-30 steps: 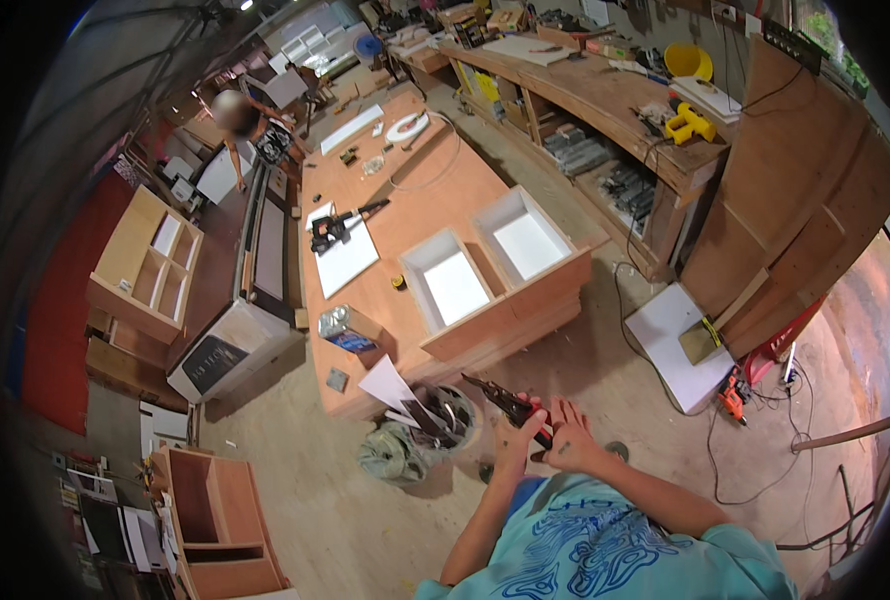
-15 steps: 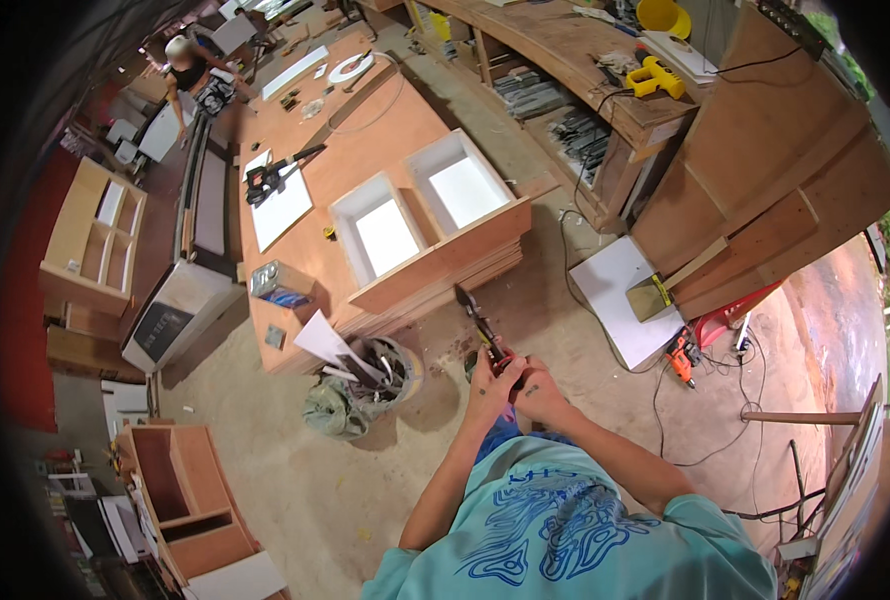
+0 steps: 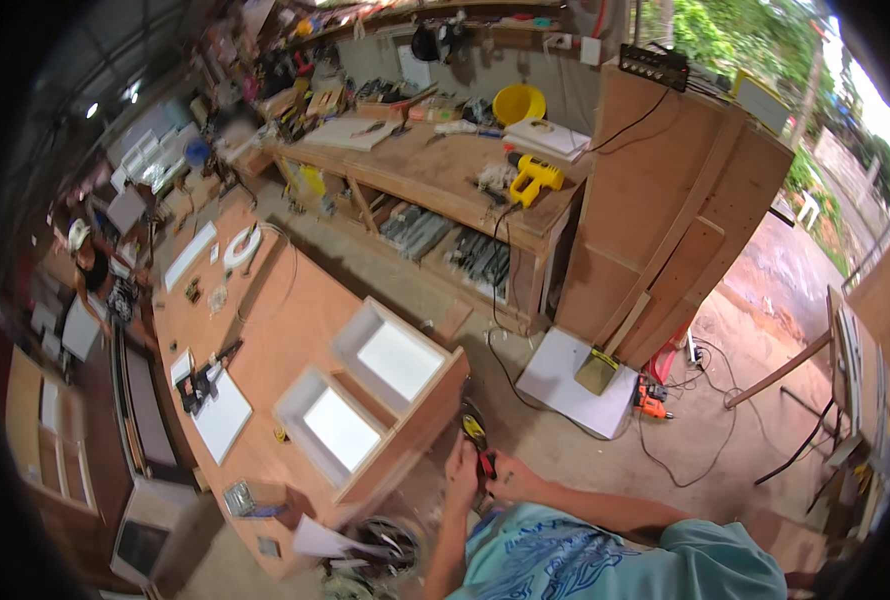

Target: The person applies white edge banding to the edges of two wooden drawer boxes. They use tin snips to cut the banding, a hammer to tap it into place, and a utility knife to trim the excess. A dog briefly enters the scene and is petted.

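Observation:
My left hand (image 3: 460, 475) and my right hand (image 3: 508, 480) are close together in front of my body, both closed on a hand tool (image 3: 475, 432). It has a dark tip, a yellow middle and red near my fingers; its exact kind is blurred and partly hidden by my hands. The tool points away from me, beside the near right corner of a wooden cabinet frame (image 3: 405, 450). That frame has two white-lined compartments and lies on a large wooden panel (image 3: 265, 320).
A bucket of scraps (image 3: 405, 545) stands at the panel's near end. To the right, a white board (image 3: 550, 385) lies on the floor near an orange drill (image 3: 653, 398) and loose cables. Beyond is a workbench (image 3: 435, 165) with a yellow power tool (image 3: 536, 180). Another person (image 3: 93, 270) stands far left.
The view has tilted up and swung right, so the workbench and outdoors show more and the bucket sits lower. Both hands still grip the tool, which now points more steeply upward in the picture.

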`<state>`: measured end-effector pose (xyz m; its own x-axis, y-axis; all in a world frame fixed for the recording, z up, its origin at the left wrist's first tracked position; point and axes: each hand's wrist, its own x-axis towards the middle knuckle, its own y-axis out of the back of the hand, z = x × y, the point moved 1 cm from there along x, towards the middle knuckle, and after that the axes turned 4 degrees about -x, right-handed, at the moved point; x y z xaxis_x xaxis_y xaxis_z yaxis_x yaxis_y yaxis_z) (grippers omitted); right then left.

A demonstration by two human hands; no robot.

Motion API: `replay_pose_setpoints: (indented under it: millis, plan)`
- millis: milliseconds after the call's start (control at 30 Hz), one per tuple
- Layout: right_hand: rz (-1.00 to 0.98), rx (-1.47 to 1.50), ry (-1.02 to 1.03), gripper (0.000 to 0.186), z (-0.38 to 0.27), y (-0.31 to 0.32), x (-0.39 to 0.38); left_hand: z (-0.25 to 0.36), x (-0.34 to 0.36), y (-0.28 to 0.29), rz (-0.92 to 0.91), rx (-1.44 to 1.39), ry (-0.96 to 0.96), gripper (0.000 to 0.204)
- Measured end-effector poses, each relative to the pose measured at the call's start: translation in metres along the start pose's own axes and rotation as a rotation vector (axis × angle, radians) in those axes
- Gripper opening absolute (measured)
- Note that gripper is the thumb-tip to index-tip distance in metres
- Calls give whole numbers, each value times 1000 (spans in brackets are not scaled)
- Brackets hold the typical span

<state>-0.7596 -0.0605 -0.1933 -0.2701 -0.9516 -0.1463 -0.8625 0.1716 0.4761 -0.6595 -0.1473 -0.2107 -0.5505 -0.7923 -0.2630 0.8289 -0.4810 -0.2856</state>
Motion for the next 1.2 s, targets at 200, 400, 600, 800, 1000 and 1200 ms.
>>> replay_pose_setpoints:
  millis: [200,400,600,800,1000,1200]
  plan:
    - [289,226,-122,41,-45,23,24,68,21,-24,-92,251,-155,43]
    - [327,196,35,40,-35,76,65,113,54,-84,-10,484,-472,31]
    - [271,397,26,37,-40,123,113,117,119,-101,-22,256,-197,38]
    - [-68,1105,-86,31,23,183,131,103,146,-134,21,201,-82,37]
    - [-179,702,-139,32,24,284,153,109,165,-172,-1,56,-9,42]
    - [124,192,336,24,20,301,183,120,185,-263,550,108,-385,36]
